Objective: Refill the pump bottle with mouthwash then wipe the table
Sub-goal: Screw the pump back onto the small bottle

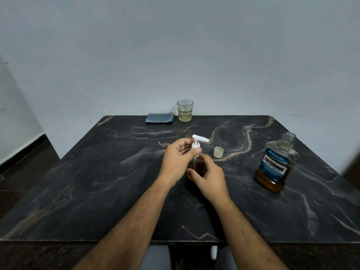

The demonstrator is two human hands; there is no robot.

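Head view: my left hand (178,159) grips the white collar of the pump head (197,142) between thumb and curled fingers, at the neck of the pump bottle (196,166). My right hand (209,177) wraps its curled fingers round the lower body of that bottle, holding it upright on the table (97,182). Amber liquid shows through the clear bottle wall between my 2 hands. The pump nozzle points toward 3 o'clock.

The bottle stands near the table centre. At 2 o'clock from it, just beside, a small translucent cap (218,152) rests on the tabletop, open side up. At 3 o'clock, well apart, the mouthwash bottle (276,164) stands uncapped, its blue label facing me, amber liquid filling its lower part. At 12 o'clock, at the far table edge, a drinking glass (185,110) holds pale liquid in its lower half. Just beside the glass, at its 9 o'clock, a folded blue-grey cloth (159,117) lies flat. Whether the collar is fully seated on the neck cannot be told.
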